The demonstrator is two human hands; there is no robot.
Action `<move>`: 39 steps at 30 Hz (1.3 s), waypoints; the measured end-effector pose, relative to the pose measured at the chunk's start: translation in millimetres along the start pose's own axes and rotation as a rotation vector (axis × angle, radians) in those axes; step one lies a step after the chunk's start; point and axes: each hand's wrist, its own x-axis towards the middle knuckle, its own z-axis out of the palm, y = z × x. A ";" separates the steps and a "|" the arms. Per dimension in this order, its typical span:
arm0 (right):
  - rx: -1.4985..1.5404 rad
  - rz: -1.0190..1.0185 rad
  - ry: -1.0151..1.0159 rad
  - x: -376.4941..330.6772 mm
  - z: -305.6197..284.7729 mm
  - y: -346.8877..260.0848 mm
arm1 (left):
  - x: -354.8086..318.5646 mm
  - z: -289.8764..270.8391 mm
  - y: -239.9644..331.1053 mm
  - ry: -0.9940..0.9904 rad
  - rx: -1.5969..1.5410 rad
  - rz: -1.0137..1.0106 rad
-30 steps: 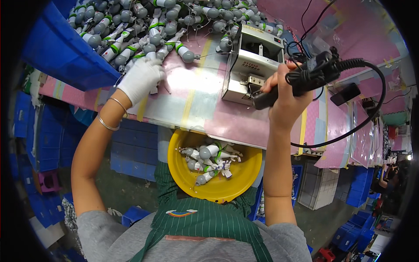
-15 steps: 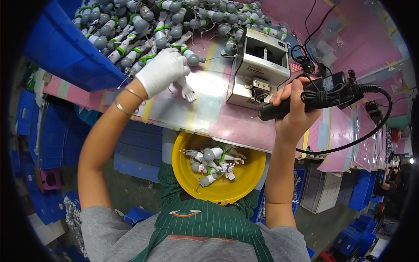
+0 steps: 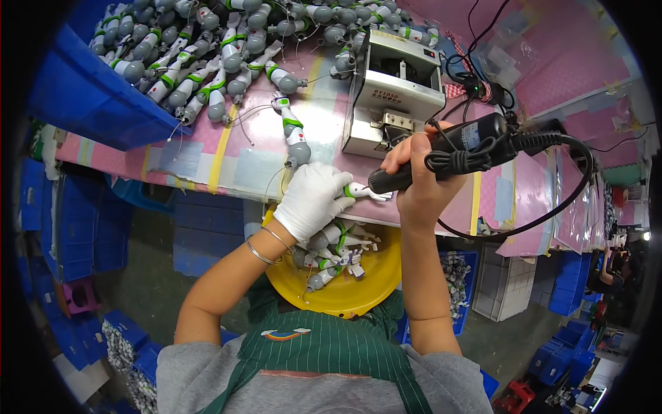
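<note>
My left hand (image 3: 312,200), in a white glove, is closed around a toy arm (image 3: 356,190) at the table's near edge. The toy's white hand and green band stick out to the right; the rest is hidden by my fingers. My bare right hand (image 3: 429,181) grips a black electric screwdriver (image 3: 393,181), slanted with its tip down left, close beside the toy arm. Whether the tip touches it I cannot tell. Another toy arm (image 3: 295,134), white with a grey rounded end, lies on the table just beyond my left hand.
Many toy arms with thin wires are heaped (image 3: 227,55) at the back left, beside a tilted blue bin (image 3: 83,90). A white box-shaped machine (image 3: 376,107) stands beyond my right hand. Below the table edge, a yellow basin (image 3: 383,272) holds several toy arms. The screwdriver's black cable (image 3: 572,200) loops right.
My left hand has come from beside the heap toward the near edge, with a toy arm in it. The right hand has brought the screwdriver left, close to that arm.
</note>
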 end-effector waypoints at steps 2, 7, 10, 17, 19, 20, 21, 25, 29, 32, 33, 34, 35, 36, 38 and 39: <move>0.011 0.004 -0.016 -0.6 3.0 3.7 | -0.1 -0.4 -1.3 0.017 0.006 -0.003; -0.110 -0.030 -0.038 -4.5 -1.7 7.9 | 9.8 1.9 3.5 0.000 -0.015 0.016; -0.145 0.032 0.034 -19.8 -30.0 43.6 | 16.2 4.6 7.0 -0.016 -0.064 0.068; -0.378 -0.334 0.013 -21.7 11.9 88.1 | -20.4 16.2 -30.0 0.090 -0.009 -0.019; -0.321 -0.071 -0.128 -11.6 -0.6 68.1 | -11.9 21.4 -18.8 0.009 -0.161 -0.157; -0.275 -0.092 -0.128 -7.5 -7.1 56.4 | -7.3 29.6 -20.1 -0.016 -0.186 -0.104; -0.214 -0.104 -0.147 -6.3 -7.5 45.6 | -7.1 34.7 -24.2 -0.018 -0.280 -0.157; -0.156 -0.130 -0.072 -8.2 -6.0 25.6 | 0.2 37.8 -34.7 -0.107 -0.368 -0.161; -0.154 -0.124 -0.009 -12.5 9.7 31.4 | 2.3 -10.4 22.1 -0.101 0.139 -0.069; -0.215 -0.227 0.168 -9.9 12.5 30.1 | 11.4 -9.3 28.5 -0.091 0.112 0.021; -0.238 -0.222 0.220 -9.2 14.7 29.5 | 11.3 -11.3 29.5 -0.108 0.146 0.017; -0.237 -0.229 0.219 -8.9 17.1 28.5 | 11.6 -10.3 22.6 -0.103 0.147 0.021; -0.226 -0.226 0.235 -8.5 19.5 27.3 | 12.3 -7.6 9.1 -0.161 0.252 0.054; -0.216 -0.218 0.254 -9.6 20.5 26.1 | 13.9 -8.3 9.7 -0.223 0.355 0.086; -0.191 -0.216 0.185 -14.1 20.0 25.6 | 7.4 -11.2 14.2 -0.203 0.109 0.010; -0.158 -0.208 0.107 -16.6 22.8 27.4 | 2.2 -17.3 15.3 -0.172 -0.132 -0.075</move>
